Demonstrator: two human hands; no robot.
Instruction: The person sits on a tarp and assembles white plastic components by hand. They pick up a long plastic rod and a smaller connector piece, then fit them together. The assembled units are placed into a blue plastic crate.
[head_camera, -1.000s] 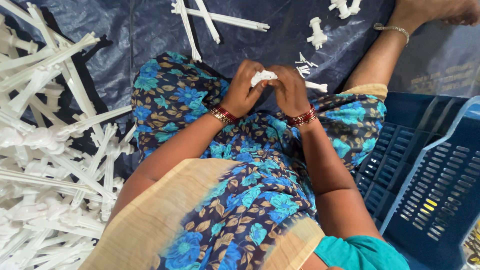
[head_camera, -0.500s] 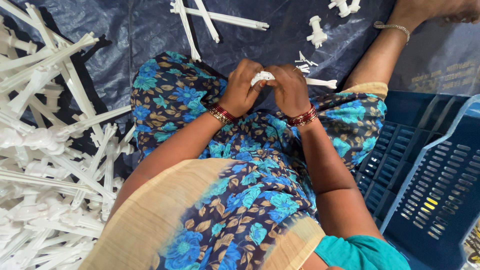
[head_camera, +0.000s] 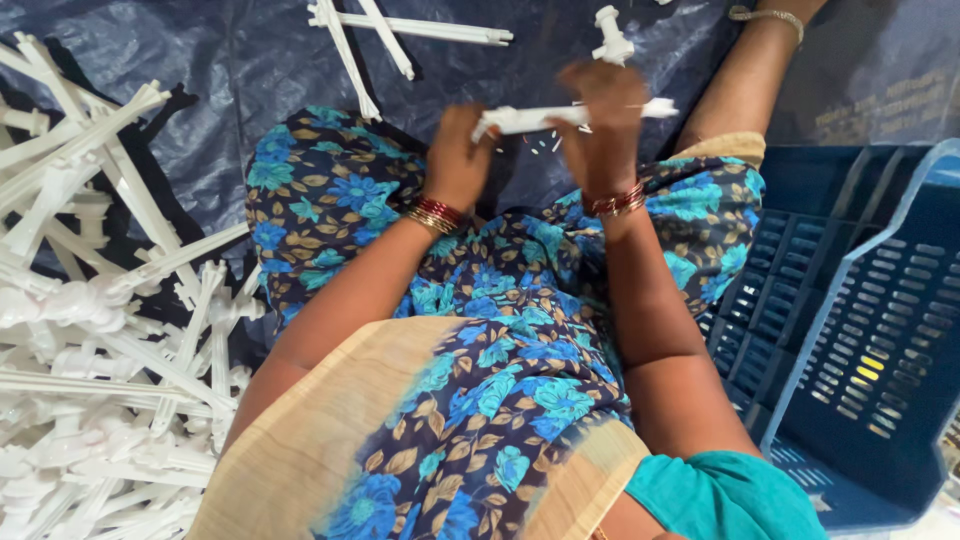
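Observation:
Above my lap, both hands hold one long white plastic rod piece (head_camera: 530, 118) lying crosswise. My left hand (head_camera: 458, 160) grips its left end and wears red and gold bangles. Blurred with motion, my right hand (head_camera: 603, 120) is closed around the rod's right part, whose end sticks out past the fingers. Small white bits (head_camera: 548, 146) fall or lie just under the rod. I sit on a dark blue sheet (head_camera: 230, 70) in a blue flowered garment (head_camera: 500, 330).
A big pile of white plastic rod frames (head_camera: 90, 330) fills the left side. More white pieces (head_camera: 400, 30) lie ahead on the sheet. A blue slotted crate (head_camera: 860, 330) stands at my right. A bare foot with an anklet (head_camera: 765, 14) is at the top right.
Both hands have risen from the lap and moved apart. The small white piece they worked on now shows as a long rod held crosswise. The right hand moves fast.

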